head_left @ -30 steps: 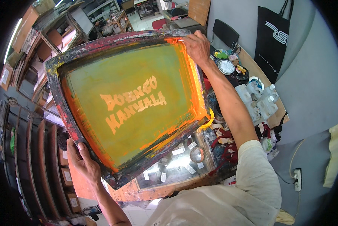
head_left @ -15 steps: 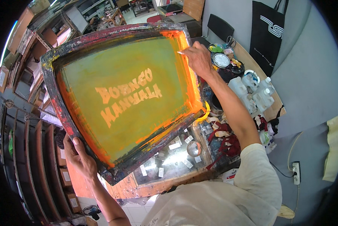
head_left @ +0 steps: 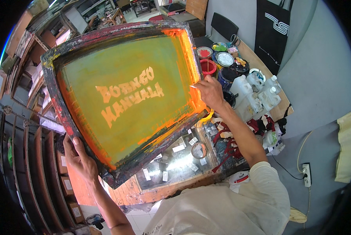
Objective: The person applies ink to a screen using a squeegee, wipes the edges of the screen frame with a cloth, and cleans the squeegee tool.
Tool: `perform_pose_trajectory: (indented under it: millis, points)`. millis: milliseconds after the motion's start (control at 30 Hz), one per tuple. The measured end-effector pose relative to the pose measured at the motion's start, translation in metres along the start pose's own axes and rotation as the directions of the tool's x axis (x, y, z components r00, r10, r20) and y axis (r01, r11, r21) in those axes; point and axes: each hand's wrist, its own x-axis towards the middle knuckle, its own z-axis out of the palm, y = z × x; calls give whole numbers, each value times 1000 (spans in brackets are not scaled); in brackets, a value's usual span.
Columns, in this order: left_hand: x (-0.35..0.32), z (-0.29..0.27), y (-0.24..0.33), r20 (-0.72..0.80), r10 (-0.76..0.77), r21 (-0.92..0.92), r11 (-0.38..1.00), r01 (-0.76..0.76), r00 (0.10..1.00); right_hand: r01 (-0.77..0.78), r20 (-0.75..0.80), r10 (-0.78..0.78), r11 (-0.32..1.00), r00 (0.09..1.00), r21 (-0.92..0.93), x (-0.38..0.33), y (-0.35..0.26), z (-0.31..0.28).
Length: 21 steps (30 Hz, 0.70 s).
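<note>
A silk-screen printing frame [head_left: 122,32] is held up tilted in front of me. Its green mesh carries pale lettering, and orange ink is smeared along the inner edges, thickest down the right side. My left hand [head_left: 80,159] grips the dark, paint-stained frame near its lower left corner, thumb on the front. My right hand [head_left: 210,94] is closed at the right side of the frame. A small whitish tip sticks out of its fingers against the orange ink; what it belongs to is mostly hidden.
Behind my right hand, paint cans [head_left: 225,59] and translucent jugs [head_left: 257,96] crowd a side table. Below the frame lies a glass-topped light table [head_left: 175,166] with paper scraps and a tape roll [head_left: 199,150]. Stained rags [head_left: 232,147] lie beside it. Racks [head_left: 34,172] stand at left.
My right hand has slid down the right side of the frame, from near its upper corner to lower down. The left hand keeps its grip; the frame has shifted slightly left in view.
</note>
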Motion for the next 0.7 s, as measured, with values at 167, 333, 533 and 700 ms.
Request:
perform_pose_trajectory:
  millis: [167, 333, 533, 700]
  points:
    - [0, -3, 0, 49, -48, -43, 998, 50, 998, 6, -206, -12, 1000, 978, -31, 46, 9, -7]
    - [2, -2, 1, -1, 34, 26, 999, -34, 999, -51, -129, 46, 998, 991, -37, 10, -7, 11]
    - [0, -1, 2, 32, 2, -53, 999, 0, 999, -64, -28, 65, 997, 997, 34, -53, -27, 5]
    - [1, -1, 6, 35, 46, -73, 996, -43, 998, -87, 0, 87, 996, 996, 0, -36, -25, -9]
